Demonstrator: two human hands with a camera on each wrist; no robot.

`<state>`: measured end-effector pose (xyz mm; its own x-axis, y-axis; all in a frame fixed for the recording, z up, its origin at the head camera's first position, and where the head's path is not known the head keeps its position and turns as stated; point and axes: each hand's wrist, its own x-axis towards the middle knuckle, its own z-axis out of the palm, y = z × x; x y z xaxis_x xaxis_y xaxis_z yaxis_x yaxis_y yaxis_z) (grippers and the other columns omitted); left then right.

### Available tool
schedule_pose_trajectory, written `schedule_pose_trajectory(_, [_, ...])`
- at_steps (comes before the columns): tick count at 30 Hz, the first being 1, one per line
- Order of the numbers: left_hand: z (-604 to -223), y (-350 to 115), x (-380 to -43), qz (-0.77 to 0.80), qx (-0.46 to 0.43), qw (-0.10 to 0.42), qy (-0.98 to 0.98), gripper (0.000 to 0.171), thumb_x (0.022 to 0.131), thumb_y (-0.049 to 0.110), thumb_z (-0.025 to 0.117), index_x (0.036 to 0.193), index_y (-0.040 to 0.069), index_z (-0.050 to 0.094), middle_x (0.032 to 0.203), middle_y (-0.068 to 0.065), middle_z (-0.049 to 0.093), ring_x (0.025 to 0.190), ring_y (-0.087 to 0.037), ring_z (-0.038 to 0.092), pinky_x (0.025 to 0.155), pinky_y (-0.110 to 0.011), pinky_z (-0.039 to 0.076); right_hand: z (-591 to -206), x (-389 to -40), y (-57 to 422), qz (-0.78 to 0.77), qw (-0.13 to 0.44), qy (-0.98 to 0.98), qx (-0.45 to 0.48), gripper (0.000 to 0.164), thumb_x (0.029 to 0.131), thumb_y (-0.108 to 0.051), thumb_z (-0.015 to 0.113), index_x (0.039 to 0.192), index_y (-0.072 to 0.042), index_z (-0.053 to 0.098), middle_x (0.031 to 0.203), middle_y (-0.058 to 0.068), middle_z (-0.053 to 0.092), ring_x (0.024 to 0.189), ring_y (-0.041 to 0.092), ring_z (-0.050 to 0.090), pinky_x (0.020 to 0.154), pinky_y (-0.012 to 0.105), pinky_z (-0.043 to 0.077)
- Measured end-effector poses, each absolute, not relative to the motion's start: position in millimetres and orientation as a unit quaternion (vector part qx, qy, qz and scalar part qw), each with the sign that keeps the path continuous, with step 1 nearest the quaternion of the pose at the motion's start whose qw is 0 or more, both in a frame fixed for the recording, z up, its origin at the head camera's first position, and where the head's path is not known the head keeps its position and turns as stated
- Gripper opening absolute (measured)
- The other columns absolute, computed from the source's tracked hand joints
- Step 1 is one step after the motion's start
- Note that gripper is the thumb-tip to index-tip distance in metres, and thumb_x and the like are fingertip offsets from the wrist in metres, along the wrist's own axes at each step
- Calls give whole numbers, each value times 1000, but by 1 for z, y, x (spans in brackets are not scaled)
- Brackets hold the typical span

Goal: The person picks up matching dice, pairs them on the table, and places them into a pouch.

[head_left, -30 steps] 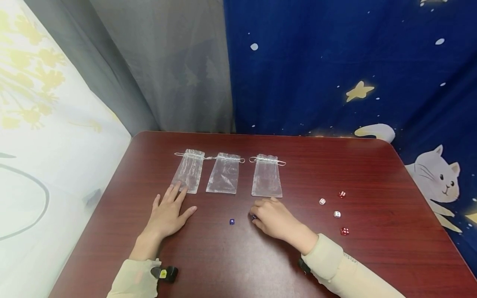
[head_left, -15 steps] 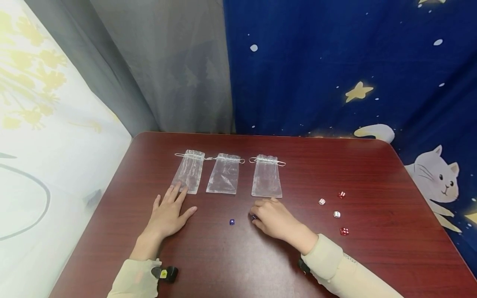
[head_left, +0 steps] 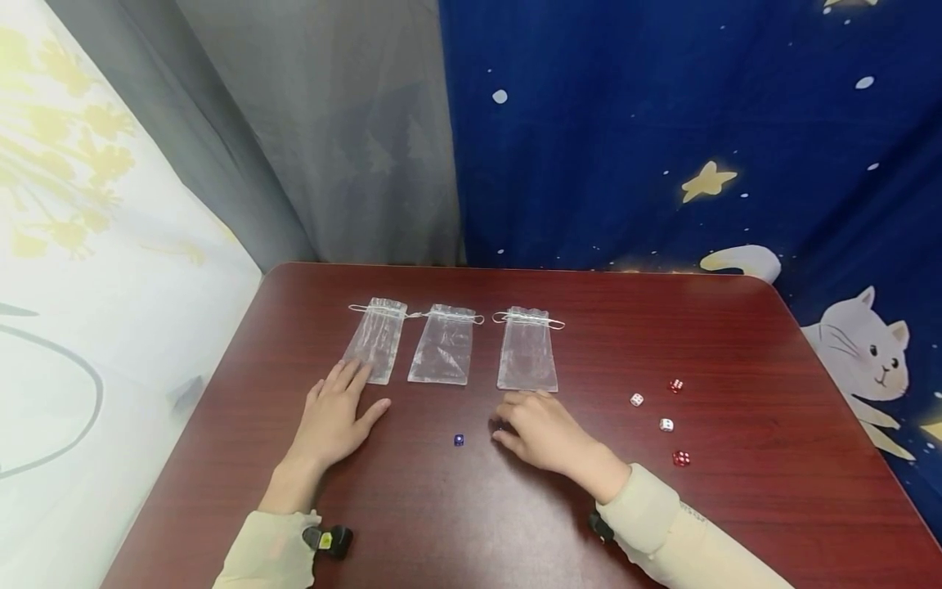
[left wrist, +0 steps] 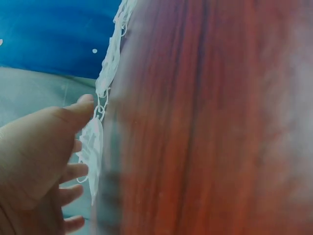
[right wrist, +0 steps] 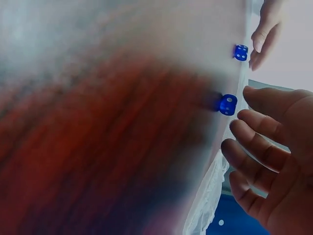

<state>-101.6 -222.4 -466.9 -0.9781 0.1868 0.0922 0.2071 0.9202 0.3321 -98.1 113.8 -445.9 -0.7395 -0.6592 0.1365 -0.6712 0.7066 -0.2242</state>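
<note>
My left hand [head_left: 329, 421] lies spread on the table, its fingertips over the lower corner of the left clear drawstring bag [head_left: 381, 339]. My right hand [head_left: 540, 429] is close to a blue die [right wrist: 228, 105] on the table. In the right wrist view a gap shows between the die and the thumb and fingertips, which stand apart with relaxed bends. From the head, that die is mostly hidden by the fingers. Another blue die [head_left: 459, 440] sits between my two hands. The right drawstring bag [head_left: 527, 352] lies just beyond my right hand.
A middle drawstring bag [head_left: 443, 348] lies between the other two. On the right are two white dice, one nearer [head_left: 666, 425] and one farther left [head_left: 636, 400], and two red dice, one near [head_left: 681, 459] and one far [head_left: 676, 385]. Curtains hang behind the table.
My right thumb and index finger have parted slightly around the blue die, which shows less in the head view. My left hand stays nearly still.
</note>
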Motion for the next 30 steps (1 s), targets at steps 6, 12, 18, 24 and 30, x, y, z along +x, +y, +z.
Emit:
schedule_pose_trajectory(6, [-464,-224,-118,-182,-97,99,-973,59,97,30,65,142,-6,52,145,-29,49,138,-48,40,104,-69,35,-441,-100,117,169,28,-922,348,27,90,-29,77,110,-12,74,106,2,72,103,25,69,97,52,51])
schedule_pose_trajectory(12, [-458,-229,-134,-196,-59,102,-974,53,100,21,59,140,-12,50,138,-33,51,124,-53,50,95,-70,41,-439,-101,119,180,49,-919,347,27,90,-28,78,112,-13,73,113,4,72,109,26,67,96,47,51])
schedule_pose_trajectory(18, [-453,-232,-150,-197,-14,67,-978,57,100,22,58,142,-14,45,135,-37,49,118,-57,53,97,-67,43,-437,-101,121,185,67,-918,345,28,89,-26,79,112,-12,73,110,3,72,107,24,67,93,44,52])
schedule_pose_trajectory(24, [-452,-234,-160,-196,23,63,-978,61,97,24,64,139,-16,46,126,-40,54,114,-57,55,96,-65,44,-434,-101,123,189,70,-920,336,29,90,-27,78,114,-13,73,110,2,72,106,23,67,90,45,52])
schedule_pose_trajectory(30, [-453,-237,-164,-206,50,58,-976,58,88,16,72,133,-16,53,112,-37,63,109,-58,57,92,-66,45,-436,-101,125,186,70,-923,330,29,90,-28,78,114,-13,73,109,0,72,106,22,67,88,44,52])
